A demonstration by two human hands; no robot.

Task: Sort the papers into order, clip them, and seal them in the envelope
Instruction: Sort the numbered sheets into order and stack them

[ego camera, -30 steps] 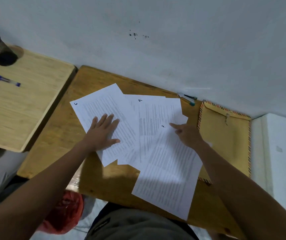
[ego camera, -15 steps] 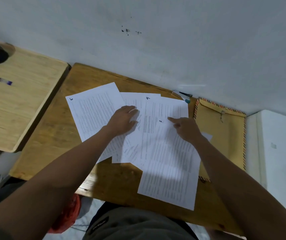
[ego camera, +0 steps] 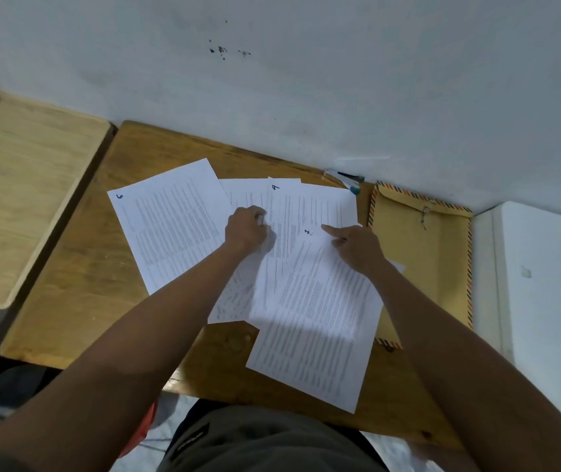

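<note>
**Papers Spread Out, Sorting Not Yet Finished**

Several printed papers are seen fanned across the wooden counter (ego camera: pixel 78 284). The sheet marked 5 (ego camera: pixel 170 226) lies at about 10 o'clock from the middle of the spread, the sheet marked 4 (ego camera: pixel 309 206) at 12 o'clock, and a long sheet (ego camera: pixel 313 328) with a handwritten mark near its top runs from the centre toward 5 o'clock, its long axis tilted slightly off the counter's edge. Another sheet (ego camera: pixel 241 195) is partly buried between the 5 and the 4.

The left hand (ego camera: pixel 246 228) is placed on the overlap between the buried sheet and the 4; its grip is curled, and a paper edge appears to be pinched, though the fingertips are turned away and this cannot be told for certain. The right hand (ego camera: pixel 357 248) rests on the long sheet, its forefinger extended toward 10 o'clock near the mark, the other fingers folded under.

The envelope (ego camera: pixel 422 267) lies flat at 3 o'clock, just beside the papers, partly covered by them, its long axis running away from the person. What looks like a clip (ego camera: pixel 345 178) is seen at 1 o'clock against the wall.

The buried sheet is judged nearer the left hand, so it would most easily be drawn out toward 9 o'clock while the long sheet is held down.
</note>
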